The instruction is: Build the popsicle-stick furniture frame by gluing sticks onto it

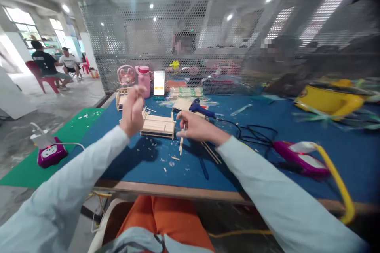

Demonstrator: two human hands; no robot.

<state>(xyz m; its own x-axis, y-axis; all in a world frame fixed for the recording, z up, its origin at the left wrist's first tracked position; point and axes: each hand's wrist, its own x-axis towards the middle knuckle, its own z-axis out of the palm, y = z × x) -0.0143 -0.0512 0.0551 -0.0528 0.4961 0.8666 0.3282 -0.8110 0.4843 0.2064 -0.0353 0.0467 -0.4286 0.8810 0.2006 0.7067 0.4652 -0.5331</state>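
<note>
My left hand is raised above the blue table, its fingers curled together. Whatever it pinches, if anything, is too small or blurred to make out. My right hand is closed on a thin wooden stick that points down toward the tabletop. Between the two hands sits a small model made of wooden sticks, with a flat slatted top and short uprights at its corners. Just beyond my right hand lies a blue glue gun. More loose wooden sticks lie below my right wrist.
Behind stand a second stick model, a pink bottle, a lit phone and packed sticks. A purple power strip and black cable lie right, near a yellow container. A mesh screen rises behind.
</note>
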